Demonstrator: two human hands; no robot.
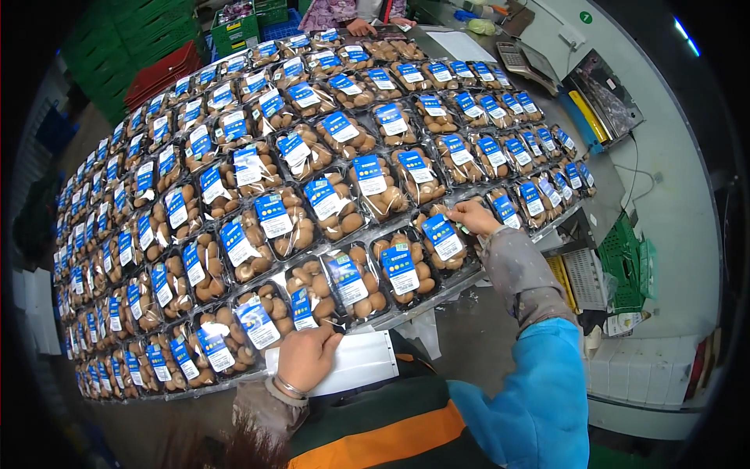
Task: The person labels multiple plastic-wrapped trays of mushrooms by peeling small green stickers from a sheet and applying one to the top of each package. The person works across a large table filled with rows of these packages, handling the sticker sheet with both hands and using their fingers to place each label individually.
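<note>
My right hand [476, 218] pinches at the upper right corner of a film-wrapped tray of brown mushrooms [443, 237] with a blue and white label; what lies between its fingertips is too small to tell. At the front edge of the metal table, my left hand [309, 359] holds a white paper strip or sheet [363, 360]. Just above that hand lies another wrapped mushroom tray [310, 293]. Rows of the same packs spread over the table, several with small green-and-white stickers at the label's top, such as the pack [404, 267] between my hands.
Across the table are a co-worker's hands [361, 27], a white sheet [461, 46] and a weighing scale [527, 65]. Green crates [126, 53] and red crates [164, 70] stand at the far left. Below the table's right end are a white basket [583, 278] and green crates.
</note>
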